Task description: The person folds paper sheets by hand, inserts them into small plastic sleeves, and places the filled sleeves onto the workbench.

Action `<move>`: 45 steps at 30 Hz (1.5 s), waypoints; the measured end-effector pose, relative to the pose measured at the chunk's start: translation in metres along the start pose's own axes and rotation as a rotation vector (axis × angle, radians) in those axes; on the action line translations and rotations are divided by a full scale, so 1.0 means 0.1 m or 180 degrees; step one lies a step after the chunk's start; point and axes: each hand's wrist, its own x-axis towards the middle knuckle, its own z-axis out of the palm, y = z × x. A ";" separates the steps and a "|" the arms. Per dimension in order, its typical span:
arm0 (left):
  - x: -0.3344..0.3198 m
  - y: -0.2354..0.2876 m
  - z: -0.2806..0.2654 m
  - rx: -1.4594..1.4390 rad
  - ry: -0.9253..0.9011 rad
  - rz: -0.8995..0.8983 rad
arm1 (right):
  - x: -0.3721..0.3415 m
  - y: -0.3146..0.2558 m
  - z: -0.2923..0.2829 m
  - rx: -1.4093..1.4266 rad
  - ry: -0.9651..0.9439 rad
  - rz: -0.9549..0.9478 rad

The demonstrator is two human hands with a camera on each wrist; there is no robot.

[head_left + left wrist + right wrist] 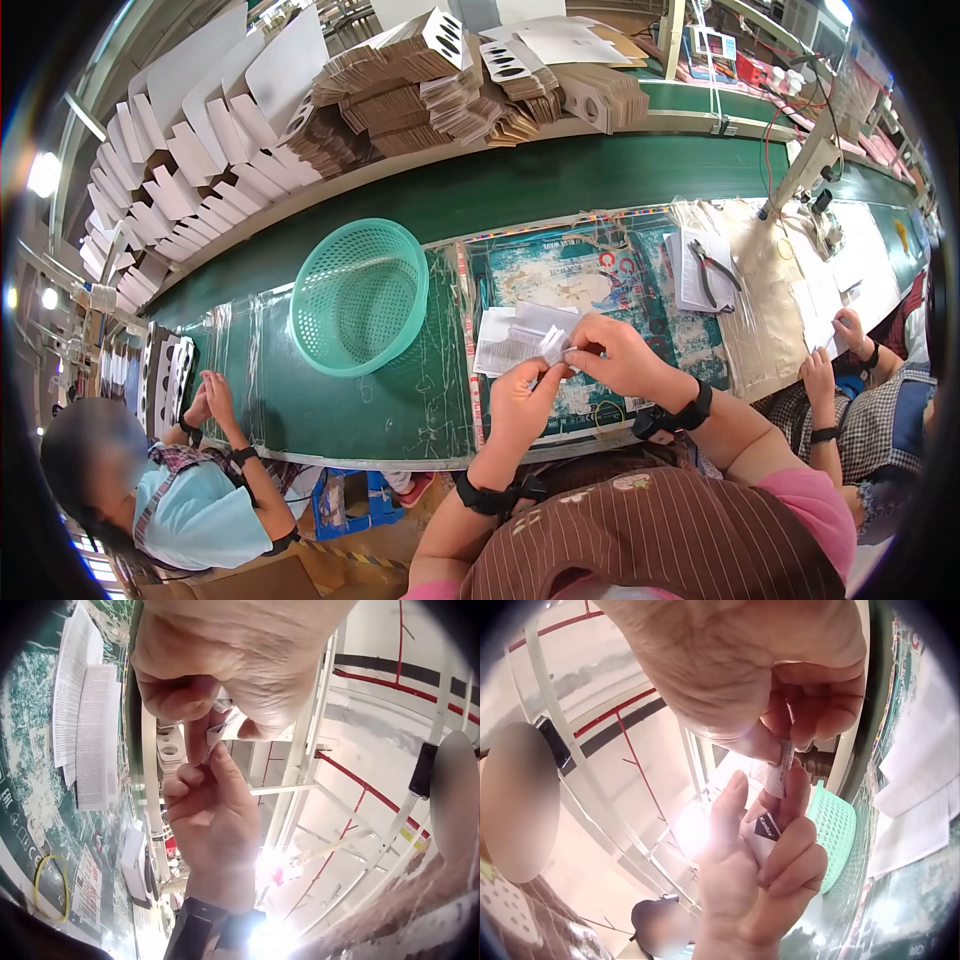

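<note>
A small folded white paper leaflet (771, 778), printed with fine text, is between both hands above the table. A dark patch reading "Kanlux" (766, 825) shows against the left palm in the right wrist view. My left hand (527, 395) holds the leaflet with curled fingers. The thumb and fingers of my right hand (625, 358) pinch its upper end, and the fingertips of both hands nearly meet there. Behind the hands, several printed sheets (498, 345) lie on the worn teal board (600, 400); in the left wrist view these sheets (97, 742) overlap each other.
A mint-green perforated basket (358, 345) stands left of the sheets. Pliers (708, 275) lie on white papers (690, 290) to the right. Stacked cardboard inserts (390, 90) line the shelf behind. People sit on either side, one with hands (212, 395) at the left edge.
</note>
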 end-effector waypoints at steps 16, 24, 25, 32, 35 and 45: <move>0.01 -0.03 0.03 -0.1664 -0.0500 -0.0596 | -0.03 0.05 0.03 0.1787 -0.0308 0.0662; -0.03 0.12 -0.05 -0.2922 -0.0698 -0.1098 | -0.05 -0.01 0.02 0.0704 0.0043 -0.0868; -0.02 0.09 -0.08 -0.3071 -0.0859 -0.1042 | -0.05 -0.03 0.00 0.0618 0.0039 -0.0977; -0.02 0.14 -0.04 -0.2237 -0.0644 -0.0881 | -0.01 0.03 -0.03 0.0555 -0.0110 -0.1075; -0.02 0.07 -0.04 -0.0799 -0.0236 -0.0278 | -0.03 -0.09 -0.05 0.1544 -0.0017 0.0193; -0.01 -0.10 -0.05 -0.0431 -0.0082 0.0032 | -0.09 0.08 0.08 0.0616 -0.0184 -0.0562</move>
